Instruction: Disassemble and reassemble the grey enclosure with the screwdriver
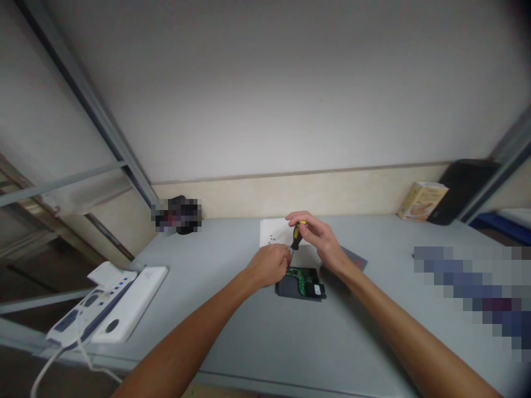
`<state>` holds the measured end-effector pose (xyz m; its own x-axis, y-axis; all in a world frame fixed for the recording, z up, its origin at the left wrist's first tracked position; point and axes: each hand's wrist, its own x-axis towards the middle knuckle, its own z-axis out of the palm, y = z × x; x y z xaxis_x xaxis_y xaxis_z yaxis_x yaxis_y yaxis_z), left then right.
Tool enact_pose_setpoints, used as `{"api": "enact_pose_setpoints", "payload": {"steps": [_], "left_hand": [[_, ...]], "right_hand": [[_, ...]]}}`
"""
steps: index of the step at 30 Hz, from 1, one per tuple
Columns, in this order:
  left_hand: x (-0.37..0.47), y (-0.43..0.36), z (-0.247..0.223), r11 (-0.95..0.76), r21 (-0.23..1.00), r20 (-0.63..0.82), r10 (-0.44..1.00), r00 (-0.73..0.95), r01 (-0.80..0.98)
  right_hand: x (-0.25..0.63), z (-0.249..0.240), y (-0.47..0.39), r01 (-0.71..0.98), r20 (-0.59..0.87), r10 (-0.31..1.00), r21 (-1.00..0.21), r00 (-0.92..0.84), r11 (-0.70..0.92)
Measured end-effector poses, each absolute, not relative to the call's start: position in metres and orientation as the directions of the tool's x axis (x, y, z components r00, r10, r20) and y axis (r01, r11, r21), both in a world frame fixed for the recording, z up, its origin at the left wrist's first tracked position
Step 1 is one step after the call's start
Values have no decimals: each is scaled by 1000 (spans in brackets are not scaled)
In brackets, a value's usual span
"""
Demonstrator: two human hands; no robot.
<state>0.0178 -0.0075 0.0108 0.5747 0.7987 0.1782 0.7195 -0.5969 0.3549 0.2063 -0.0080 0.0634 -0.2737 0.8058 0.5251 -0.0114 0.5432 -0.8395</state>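
My right hand [319, 237] grips a screwdriver [296, 236] by its black and yellow handle, which stands nearly upright with a slight tilt. Its shaft runs down to the far left corner of an opened black electronic device [289, 287], where a green circuit board [302, 283] is exposed. At that same corner my left hand [269, 264] is closed, its fingertips beside the shaft; what they pinch is hidden. Behind the hands lies a white sheet of paper [267, 228] with several tiny dark pieces on it, probably screws. The device rests flat on the grey table [232, 354].
A flat grey panel [357, 258] lies partly under my right forearm. At left are a white power strip [93, 304] with cables and a white slab-like device [136, 301]. A yellow box [423, 201] and a black panel [462, 190] stand back right. Blurred items sit at both sides.
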Motion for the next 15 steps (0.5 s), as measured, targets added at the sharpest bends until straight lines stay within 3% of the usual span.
{"api": "enact_pose_setpoints", "payload": {"steps": [5,11,15], "left_hand": [[18,-9,12,-616,331,188,785,590,715],[17,-7,11,-618,307,187,785,591,724],[17,-7,10,-629,291,198,777,598,721]], "right_hand": [[208,67,-8,64,556,791,-807,-253,588],[208,66,-6,-51,478,820,-871,-317,488],[204,67,-8,-34,543,793,-830,-275,557]]}}
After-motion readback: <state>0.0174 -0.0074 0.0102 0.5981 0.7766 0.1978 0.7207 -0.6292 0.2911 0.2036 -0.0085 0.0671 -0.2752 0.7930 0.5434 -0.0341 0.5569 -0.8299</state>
